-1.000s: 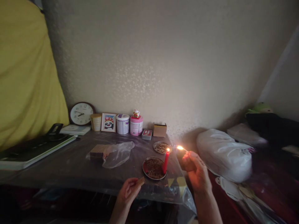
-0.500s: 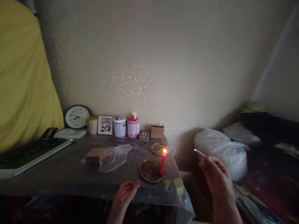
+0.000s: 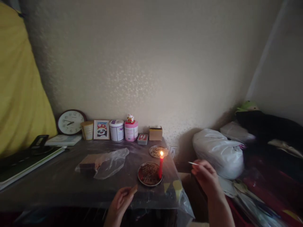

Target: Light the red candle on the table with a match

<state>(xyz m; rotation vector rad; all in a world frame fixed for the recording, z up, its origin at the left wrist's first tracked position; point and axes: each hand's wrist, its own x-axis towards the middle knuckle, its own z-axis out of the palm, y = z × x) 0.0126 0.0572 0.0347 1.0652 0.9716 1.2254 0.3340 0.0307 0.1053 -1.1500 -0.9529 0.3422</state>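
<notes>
A lit red candle [image 3: 160, 167] stands upright at the right side of a round metal dish [image 3: 150, 184] whose inside is dark and speckled. My right hand [image 3: 205, 176], right of the table's edge, pinches a thin match [image 3: 193, 163] that points left toward the candle; no flame shows on it. In front of the dish, my left hand [image 3: 121, 201] is closed on a small brown matchbox [image 3: 133, 189], mostly hidden by the fingers. Behind the candle lies a second dish [image 3: 155, 152] with many thin sticks in it.
A plastic-wrapped block [image 3: 88, 162] lies on the table [image 3: 71, 189]. Along the wall stand a clock [image 3: 71, 122], a framed panda picture [image 3: 101, 130], two tins [image 3: 117, 130], a red-and-white box [image 3: 142, 139] and an open cardboard box [image 3: 155, 133]. White bags [image 3: 217, 153] sit at right.
The match's small flame has gone out, and my right hand has come a little lower. The view has turned slightly right. The candle still burns, and my left hand keeps its hold.
</notes>
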